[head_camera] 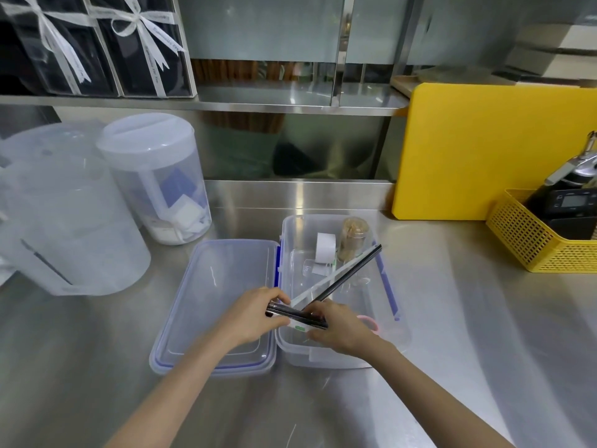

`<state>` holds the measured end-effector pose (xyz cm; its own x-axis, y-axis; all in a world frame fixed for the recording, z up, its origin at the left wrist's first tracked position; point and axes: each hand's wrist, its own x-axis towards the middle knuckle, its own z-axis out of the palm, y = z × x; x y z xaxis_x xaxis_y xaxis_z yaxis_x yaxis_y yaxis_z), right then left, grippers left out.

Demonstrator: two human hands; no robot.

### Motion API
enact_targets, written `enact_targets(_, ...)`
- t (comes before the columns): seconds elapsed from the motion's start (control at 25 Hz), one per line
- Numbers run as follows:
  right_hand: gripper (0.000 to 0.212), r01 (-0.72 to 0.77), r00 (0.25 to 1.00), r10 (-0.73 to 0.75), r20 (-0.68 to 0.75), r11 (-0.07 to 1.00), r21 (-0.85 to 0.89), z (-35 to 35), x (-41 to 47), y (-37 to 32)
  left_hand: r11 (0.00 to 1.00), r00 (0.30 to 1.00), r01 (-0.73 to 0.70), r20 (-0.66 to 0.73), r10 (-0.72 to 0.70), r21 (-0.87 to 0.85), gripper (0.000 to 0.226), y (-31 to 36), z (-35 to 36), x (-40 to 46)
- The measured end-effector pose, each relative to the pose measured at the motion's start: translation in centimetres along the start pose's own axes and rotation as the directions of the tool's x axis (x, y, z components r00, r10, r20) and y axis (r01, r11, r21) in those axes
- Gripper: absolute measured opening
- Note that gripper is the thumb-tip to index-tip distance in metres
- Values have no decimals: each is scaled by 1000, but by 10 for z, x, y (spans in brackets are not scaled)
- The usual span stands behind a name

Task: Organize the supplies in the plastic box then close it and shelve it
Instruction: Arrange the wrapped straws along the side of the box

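A clear plastic box (392, 334) with blue latches stands open on the steel counter, its lid (219, 286) lying flat to its left. Inside are a toothpick jar (353, 237), a white paper roll (324, 250) and a pink band (371, 321). My left hand (255, 315) grips a bundle of wrapped black straws (295, 315) over the box's near left corner. My right hand (339, 328) holds the same bundle's other end. One black straw (352, 273) and a clear-wrapped one (326, 281) slant up toward the far right rim.
Two translucent pitchers (155, 182) stand at the left. A yellow cutting board (484, 150) leans on the back wall. A yellow basket (542, 240) with a scale sits at the right. A steel shelf (290, 98) above holds ribboned gift boxes (142, 43).
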<state>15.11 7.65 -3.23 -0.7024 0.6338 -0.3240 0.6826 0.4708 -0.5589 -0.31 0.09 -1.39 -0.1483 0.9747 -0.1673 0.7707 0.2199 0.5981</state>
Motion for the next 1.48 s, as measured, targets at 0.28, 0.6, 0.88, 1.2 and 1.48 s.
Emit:
enact_targets(0.28, 8, 16, 997, -11, -77, 997, 73, -18, -2, -3, 991, 996, -67, -64, 60, -115, 22, 21, -19, 14)
enact_targets(0.6, 21, 35, 980, 7, -200, 978, 206, -40, -2, 14, 964, 991, -67, -127, 35, -258, 38, 35, -25, 41)
enact_targets(0.88, 15, 59, 935, 128, -331, 864, 499, -68, -2, 35, 981, 996, -67, -66, 56, -180, 23, 38, -7, 68)
enact_targets(1.2, 20, 72, 881, 336, -333, 602, 795, -75, 4, 52, 1000, 991, -25, 131, 24, 3, 73, 54, 27, 102)
enact_targets(1.48, 17, 3, 888, 367, -278, 601, 800, -67, 17, 56, 993, 978, 14, 203, -38, 120, 84, 55, 53, 125)
